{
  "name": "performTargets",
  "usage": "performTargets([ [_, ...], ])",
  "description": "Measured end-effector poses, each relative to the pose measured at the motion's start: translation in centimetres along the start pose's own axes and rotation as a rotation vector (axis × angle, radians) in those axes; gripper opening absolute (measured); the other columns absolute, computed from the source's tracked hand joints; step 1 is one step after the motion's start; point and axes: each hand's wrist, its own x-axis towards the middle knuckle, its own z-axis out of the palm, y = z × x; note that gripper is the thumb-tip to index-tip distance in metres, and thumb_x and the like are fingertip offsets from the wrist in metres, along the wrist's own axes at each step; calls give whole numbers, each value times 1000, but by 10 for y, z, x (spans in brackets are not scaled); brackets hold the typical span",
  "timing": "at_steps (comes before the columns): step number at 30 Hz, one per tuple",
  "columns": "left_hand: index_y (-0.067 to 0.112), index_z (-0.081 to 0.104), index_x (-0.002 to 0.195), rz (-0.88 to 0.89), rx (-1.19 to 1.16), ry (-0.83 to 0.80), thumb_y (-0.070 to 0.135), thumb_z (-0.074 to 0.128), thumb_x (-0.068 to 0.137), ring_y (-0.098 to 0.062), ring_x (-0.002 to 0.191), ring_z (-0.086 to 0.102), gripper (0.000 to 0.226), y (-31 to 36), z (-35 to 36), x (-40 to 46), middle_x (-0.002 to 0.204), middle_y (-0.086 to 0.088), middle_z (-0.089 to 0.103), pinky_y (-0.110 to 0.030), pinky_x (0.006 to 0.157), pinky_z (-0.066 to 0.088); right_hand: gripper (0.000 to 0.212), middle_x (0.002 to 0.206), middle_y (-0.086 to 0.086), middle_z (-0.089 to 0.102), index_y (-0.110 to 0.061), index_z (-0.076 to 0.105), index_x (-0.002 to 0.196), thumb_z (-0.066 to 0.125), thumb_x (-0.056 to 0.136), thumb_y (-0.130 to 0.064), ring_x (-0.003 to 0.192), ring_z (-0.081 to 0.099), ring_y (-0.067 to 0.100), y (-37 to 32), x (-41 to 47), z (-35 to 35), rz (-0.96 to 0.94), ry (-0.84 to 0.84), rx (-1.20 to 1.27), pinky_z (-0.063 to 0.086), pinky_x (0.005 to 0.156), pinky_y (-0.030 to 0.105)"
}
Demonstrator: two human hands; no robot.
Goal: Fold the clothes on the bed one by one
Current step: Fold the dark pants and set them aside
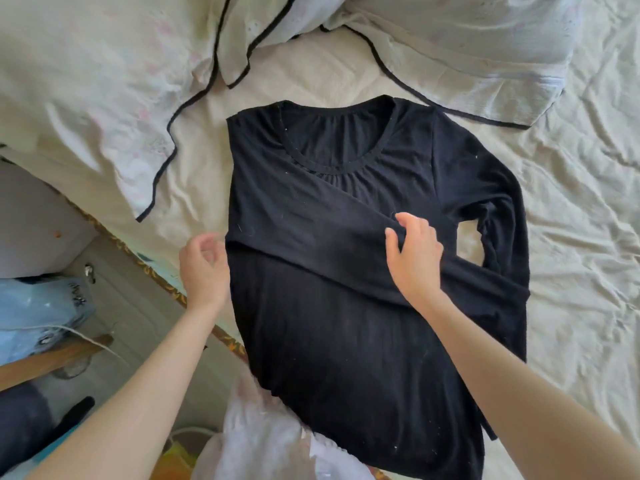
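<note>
1. The black long-sleeved top (346, 271) lies flat on the bed (571, 237), front up, neckline at the far end and hem at the near edge, partly over the side of the mattress.
2. One sleeve (346, 244) is already laid across the chest, running from the left edge of the body toward the right. Count that as the first fold done.
3. The other sleeve (498, 209) is still out on the right side, bent at the elbow and doubling back toward the waist. It has not been brought in.
4. Your right hand (414, 251) pinches the cloth of the crossed sleeve between thumb and curled fingers, mid-chest.
5. Your left hand (204, 268) sits at the left edge of the top, fingers loosely curled. I cannot tell whether it grips the edge or only touches it.
6. Left to do on this garment, as I judge it: right sleeve in, then body folded up from the hem.
7. A crumpled white garment (263, 431) lies at the near edge, under the hem, apparently unfolded. Pale pillows (86, 81) with dark piping sit at the far side.
</note>
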Motion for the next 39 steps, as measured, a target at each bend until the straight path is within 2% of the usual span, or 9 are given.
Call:
performTargets([
  [6, 22, 60, 105, -58, -168, -147, 34, 58, 92, -6, 91, 56, 17, -4, 1, 19, 112, -2, 59, -20, 82, 43, 30, 115, 4, 59, -12, 55, 123, 45, 99, -28, 111, 50, 23, -111, 67, 36, -283, -145, 40, 36, 97, 38],
  [9, 20, 63, 109, -146, -262, -218, 34, 64, 88, -10, 99, 59, 25, -6, 3, 26, 111, 0, 62, -27, 91, 48, 32, 111, 3, 59, -13, 57, 121, 46, 98, -32, 106, 53, 21, -159, 102, 53, -319, -222, 76, 42, 96, 40],
  [12, 15, 59, 115, -148, -183, -260, 28, 62, 90, -10, 97, 53, 28, -6, 3, 30, 110, 3, 56, -20, 82, 40, 37, 102, -2, 60, -14, 56, 119, 46, 97, -42, 102, 55, 19, -197, 129, 72, -277, -306, 62, 44, 94, 39],
  [17, 16, 61, 104, -252, -347, -352, 23, 66, 86, -9, 96, 58, 21, -17, -6, 35, 100, 6, 62, -17, 79, 45, 39, 61, -5, 40, -16, 39, 64, 54, 87, -44, 57, 41, 13, -236, 153, 102, -157, -331, -51, 32, 55, 29],
  [20, 21, 60, 100, -277, -408, -399, 21, 67, 86, -2, 90, 57, 15, -19, -10, 36, 95, 9, 62, -12, 72, 43, 6, 67, -3, 38, -8, 53, 88, 55, 87, -13, 57, 34, 11, -244, 165, 101, 18, -408, -23, 25, 47, 24],
  [22, 21, 60, 100, -291, -422, -418, 21, 66, 86, 1, 87, 56, 16, -18, -11, 39, 94, 11, 60, -10, 69, 43, 28, 71, -1, 43, -5, 56, 110, 58, 83, 1, 59, 38, 12, -243, 174, 99, 69, -418, -69, 27, 48, 22],
  [26, 23, 58, 102, -321, -419, -444, 23, 66, 87, 2, 87, 55, 18, -17, -13, 44, 94, 12, 59, -5, 63, 42, 25, 93, -5, 57, -13, 60, 118, 50, 95, -11, 90, 54, 15, -230, 177, 98, 241, -374, 297, 44, 74, 24],
  [35, 19, 58, 108, -337, -432, -400, 24, 64, 88, -3, 92, 56, 22, -19, -13, 47, 100, 7, 60, -13, 70, 42, 15, 85, -6, 60, -17, 59, 101, 45, 98, -17, 68, 52, 2, -235, 173, 103, 137, -360, 449, 43, 53, 10],
  [39, 18, 57, 110, -315, -383, -380, 25, 64, 88, -7, 94, 56, 24, -18, -9, 45, 101, 5, 60, -14, 72, 43, 13, 89, -4, 65, -19, 57, 105, 46, 98, -20, 74, 60, 7, -222, 160, 82, 62, -339, 402, 53, 68, 19],
])
